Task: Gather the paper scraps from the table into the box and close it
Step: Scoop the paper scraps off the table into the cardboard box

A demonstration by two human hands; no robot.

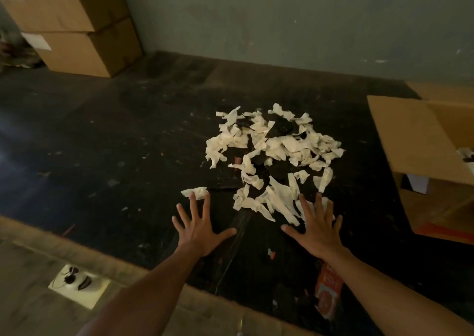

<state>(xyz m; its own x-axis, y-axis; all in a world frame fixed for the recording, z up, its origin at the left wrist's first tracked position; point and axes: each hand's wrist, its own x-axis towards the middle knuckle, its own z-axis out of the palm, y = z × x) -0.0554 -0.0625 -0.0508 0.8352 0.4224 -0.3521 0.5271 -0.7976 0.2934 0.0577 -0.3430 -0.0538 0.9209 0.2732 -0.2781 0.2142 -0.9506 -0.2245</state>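
My 2 hands, left hand (pixel 198 229) and right hand (pixel 316 230), lie spread and empty on the table (pixel 115 135), the scraps (pixel 272 156) just ahead (nearer my right), the box (pixel 420 146) farther right.

A heap of white paper scraps (pixel 274 161) lies on the dark table (pixel 128 143). The left hand (pixel 198 229) and right hand (pixel 318 229) are spread flat at its near edge. An open cardboard box (pixel 415 143) stands to the right.
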